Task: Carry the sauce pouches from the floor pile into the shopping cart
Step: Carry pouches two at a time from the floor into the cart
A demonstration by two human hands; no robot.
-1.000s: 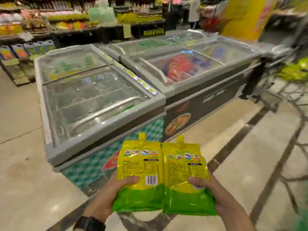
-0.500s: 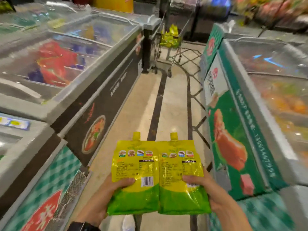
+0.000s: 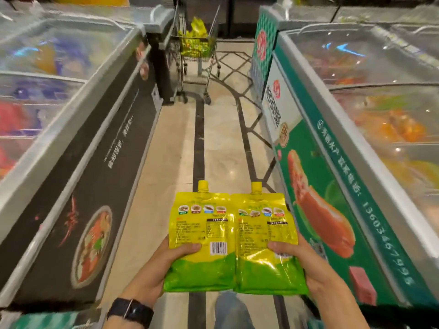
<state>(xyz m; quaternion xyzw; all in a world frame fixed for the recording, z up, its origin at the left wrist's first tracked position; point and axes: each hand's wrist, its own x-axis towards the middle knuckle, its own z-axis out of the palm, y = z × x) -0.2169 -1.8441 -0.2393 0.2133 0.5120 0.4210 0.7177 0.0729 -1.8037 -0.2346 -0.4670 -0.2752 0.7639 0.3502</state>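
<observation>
You grip one pouch (image 3: 202, 236) in your left hand (image 3: 164, 264) and another pouch (image 3: 267, 238) in your right hand (image 3: 306, 264), edges touching and spouts up, likely to carry both flat toward the cart (image 3: 197, 47) well ahead.

1. The floor (image 3: 173, 148) is glossy beige tile with dark inlaid lines.
2. A wire shopping cart (image 3: 197, 58) stands on it at the aisle's far end.
3. Chest freezers (image 3: 99, 162) stand along both sides.
</observation>
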